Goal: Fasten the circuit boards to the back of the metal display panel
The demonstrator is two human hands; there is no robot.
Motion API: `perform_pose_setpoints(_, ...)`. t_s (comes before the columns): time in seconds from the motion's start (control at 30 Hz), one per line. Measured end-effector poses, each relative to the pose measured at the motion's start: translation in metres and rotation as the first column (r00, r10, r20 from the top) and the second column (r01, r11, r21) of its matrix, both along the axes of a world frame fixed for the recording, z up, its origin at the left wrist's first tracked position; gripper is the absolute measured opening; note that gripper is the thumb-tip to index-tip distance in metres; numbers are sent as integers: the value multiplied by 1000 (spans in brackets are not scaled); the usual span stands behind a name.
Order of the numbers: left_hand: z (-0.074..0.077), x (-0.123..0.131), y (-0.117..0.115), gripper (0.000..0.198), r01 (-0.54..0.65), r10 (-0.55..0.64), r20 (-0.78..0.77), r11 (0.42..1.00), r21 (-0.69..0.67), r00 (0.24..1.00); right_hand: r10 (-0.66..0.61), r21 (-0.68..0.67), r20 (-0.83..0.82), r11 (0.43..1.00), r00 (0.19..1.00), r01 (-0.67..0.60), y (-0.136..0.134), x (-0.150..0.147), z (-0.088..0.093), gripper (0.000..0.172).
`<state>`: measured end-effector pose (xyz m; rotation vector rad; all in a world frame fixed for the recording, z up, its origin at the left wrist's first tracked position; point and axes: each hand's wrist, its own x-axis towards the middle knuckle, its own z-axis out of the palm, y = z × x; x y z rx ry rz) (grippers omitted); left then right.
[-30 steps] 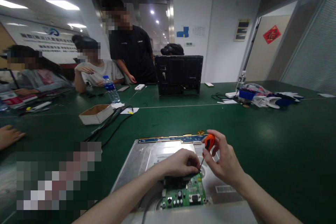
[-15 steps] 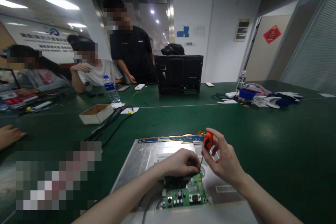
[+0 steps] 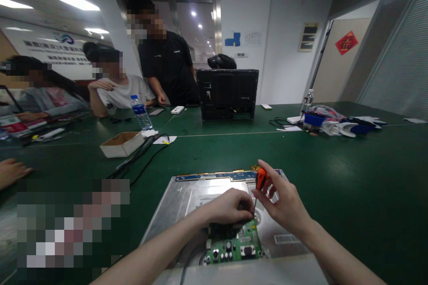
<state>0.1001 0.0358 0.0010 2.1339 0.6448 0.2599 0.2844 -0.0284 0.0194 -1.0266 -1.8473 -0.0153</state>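
My right hand point(image 3: 284, 198) grips the orange and black handle of a screwdriver point(image 3: 261, 179), whose thin shaft points down at the upper right corner of a green circuit board point(image 3: 234, 247). Beside that tip, the curled fingers of my left hand point(image 3: 232, 206) are pinched at the board's top edge; what they hold, if anything, is hidden. The board lies on a silver metal panel point(image 3: 180, 213) with a barcode label at its right. Along the panel's far edge runs a narrow blue circuit strip point(image 3: 203, 177).
A black monitor casing point(image 3: 229, 95) stands farther back. At left are an open cardboard box point(image 3: 122, 144), black cables point(image 3: 142, 153) and a water bottle point(image 3: 141, 112). White and blue gloves point(image 3: 349, 128) lie at right. Several people are around the table, one hand point(image 3: 14, 170) at far left.
My right hand and the screwdriver have shifted slightly left, and the handle has turned a little and stands more upright. My left hand has stayed in nearly the same place.
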Motion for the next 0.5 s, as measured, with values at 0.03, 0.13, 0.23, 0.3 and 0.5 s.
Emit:
perform_pose_setpoints(0.03,0,0,0,7,1,-1,3,1000,-3,1000,1,-1,7,1000,1000,-1,-1,-1,1,58)
perform_pose_setpoints(0.13,-1,0,0,8,5,-4,9,1000,-13,1000,-17,-19,7,1000,1000,17,-4,-2,2,60)
perform_pose_setpoints(0.23,-2,0,0,8,7,-7,13,1000,-17,1000,-24,-37,-12,999,1000,23,-4,-2,2,57)
perform_pose_setpoints(0.3,-1,1,-1,7,4,-3,12,1000,-11,1000,-37,-32,-2,999,999,37,-2,-1,1,58)
perform_pose_setpoints(0.5,2,1,-2,7,-8,8,-4,1000,14,1000,-49,-36,8,998,999,49,2,1,-2,74)
